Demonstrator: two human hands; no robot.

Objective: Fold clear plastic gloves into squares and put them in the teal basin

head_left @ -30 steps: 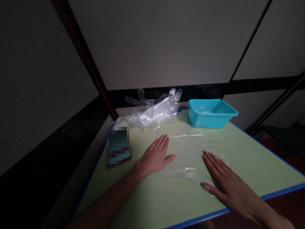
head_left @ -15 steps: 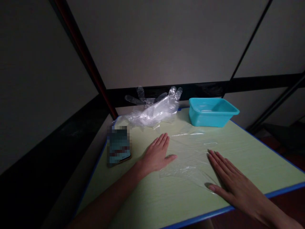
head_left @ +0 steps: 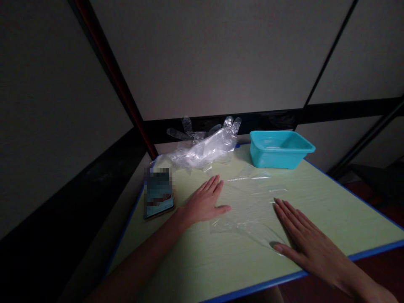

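A clear disposable plastic glove (head_left: 249, 206) lies spread out on the pale green table (head_left: 189, 265), between my two hands. Its outline is faint against the tabletop. My left hand (head_left: 205, 202) rests flat at the glove's left edge, fingers stretched out and thumb pointing right. At the right edge, my right hand (head_left: 306, 235) lies with straight fingers, palm down, its thumb apart from them. Neither hand grips anything.
A crumpled pile of clear plastic gloves (head_left: 205, 149) sits at the back of the table against the wall. To its right stands a turquoise plastic basin (head_left: 277, 158). A phone (head_left: 159, 195), its screen blurred, lies by the left edge.
My left hand has shifted very slightly left. The right hand, the glove and the other things look nearly unchanged, apart from a small shift of the view.
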